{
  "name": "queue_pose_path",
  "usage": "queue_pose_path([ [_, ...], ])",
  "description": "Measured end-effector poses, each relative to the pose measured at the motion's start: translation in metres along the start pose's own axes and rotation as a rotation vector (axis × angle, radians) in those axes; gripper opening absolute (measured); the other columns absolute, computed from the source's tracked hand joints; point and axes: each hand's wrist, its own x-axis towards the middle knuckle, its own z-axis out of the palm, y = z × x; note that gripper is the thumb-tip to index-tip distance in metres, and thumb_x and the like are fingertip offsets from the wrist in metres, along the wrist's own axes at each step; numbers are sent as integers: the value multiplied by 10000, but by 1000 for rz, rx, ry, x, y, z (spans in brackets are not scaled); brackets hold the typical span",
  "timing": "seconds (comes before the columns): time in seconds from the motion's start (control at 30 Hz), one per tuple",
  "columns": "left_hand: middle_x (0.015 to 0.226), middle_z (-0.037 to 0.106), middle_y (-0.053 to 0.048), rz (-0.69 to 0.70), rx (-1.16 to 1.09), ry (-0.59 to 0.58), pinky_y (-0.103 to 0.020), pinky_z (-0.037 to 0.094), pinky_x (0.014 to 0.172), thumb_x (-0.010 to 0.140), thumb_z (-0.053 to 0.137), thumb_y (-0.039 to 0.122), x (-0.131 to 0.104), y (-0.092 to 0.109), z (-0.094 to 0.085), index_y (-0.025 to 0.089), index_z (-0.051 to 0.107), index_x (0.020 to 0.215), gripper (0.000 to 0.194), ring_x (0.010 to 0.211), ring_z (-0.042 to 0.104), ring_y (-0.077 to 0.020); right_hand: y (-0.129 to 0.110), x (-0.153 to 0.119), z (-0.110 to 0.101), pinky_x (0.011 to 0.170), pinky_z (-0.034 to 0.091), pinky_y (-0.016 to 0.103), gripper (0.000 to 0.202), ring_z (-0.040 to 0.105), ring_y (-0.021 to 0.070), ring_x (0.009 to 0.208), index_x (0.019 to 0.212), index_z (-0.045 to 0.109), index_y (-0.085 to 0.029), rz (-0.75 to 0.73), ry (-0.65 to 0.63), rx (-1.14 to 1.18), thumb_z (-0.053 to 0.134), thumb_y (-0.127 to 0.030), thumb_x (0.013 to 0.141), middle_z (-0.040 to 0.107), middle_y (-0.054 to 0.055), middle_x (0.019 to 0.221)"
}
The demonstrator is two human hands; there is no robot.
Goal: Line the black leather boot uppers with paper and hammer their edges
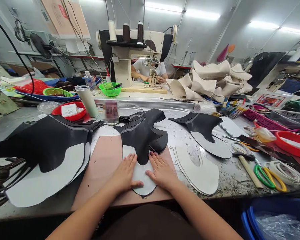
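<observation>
On a pink board [102, 166] lies a black upper piece [137, 136] with a white U-shaped piece [144, 181] at its near end. My left hand [125, 173] rests flat on the left side of the white piece, fingers spread and thumb pointing inward. Pressed flat on the right side is my right hand [162, 170], its fingers also apart and their tips near the black edge. To the left sits a stack of black and white pieces [52, 143]. White U-shaped pieces [202, 173] lie to the right, below another black and white piece [200, 126].
A hammer [250, 171], green-handled scissors [263, 176] and a red basket [293, 143] are at the right. A cup [87, 101] stands behind the left stack. Across the table are a sewing machine [122, 66], a seated person [142, 70] and piled beige pieces [205, 81].
</observation>
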Motion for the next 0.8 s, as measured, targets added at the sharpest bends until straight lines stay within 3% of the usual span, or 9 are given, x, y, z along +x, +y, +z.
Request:
queue_pose_path([
  [0.1, 1430, 228, -172, -103, 47, -76, -451, 227, 1042, 738, 414, 667, 17, -17, -10, 74, 244, 1368, 881, 1308, 219, -310, 5, 10, -13, 930, 315, 384, 423, 398, 243, 1153, 1215, 469, -131, -35, -6, -46, 420, -352, 858, 451, 105, 1312],
  [0.2, 1435, 231, -145, -114, 83, -44, -455, 196, 1049, 755, 359, 678, 29, -24, -11, 95, 282, 1362, 845, 1319, 176, -318, 8, 22, -21, 808, 348, 354, 239, 465, 218, 985, 1031, 550, -170, -58, 4, -71, 428, -200, 827, 552, 72, 1161],
  [0.33, 1427, 251, -159, -83, 96, 20, -456, 183, 1051, 725, 372, 713, 30, -26, -5, 82, 312, 1349, 890, 1318, 155, -341, 6, 31, -22, 756, 332, 358, 187, 457, 230, 915, 938, 554, -164, -74, -7, -68, 467, -156, 772, 569, 83, 1073],
  [0.53, 1425, 246, -173, -95, 109, -9, -460, 200, 1041, 733, 402, 681, 28, -24, -9, 77, 319, 1343, 863, 1312, 171, -350, 14, 25, -27, 709, 361, 290, 183, 502, 177, 830, 867, 554, -183, -27, -56, 11, 436, -99, 755, 600, 36, 914],
  [0.7, 1378, 330, -203, -131, 133, -14, -495, 237, 1018, 721, 533, 565, 28, -8, -27, 64, 396, 1287, 768, 1281, 245, -373, 22, 38, -29, 693, 395, 271, 310, 550, 169, 862, 1096, 507, -203, 104, -32, 43, 440, -158, 796, 560, 54, 1053],
  [0.8, 1269, 470, -192, -92, 164, 73, -478, 277, 1001, 739, 586, 396, 23, 17, -32, 96, 529, 1143, 506, 1224, 356, -355, 20, 48, -26, 678, 397, 302, 278, 575, 201, 838, 1058, 556, -213, 131, -35, 27, 440, -165, 809, 565, 76, 1049],
])
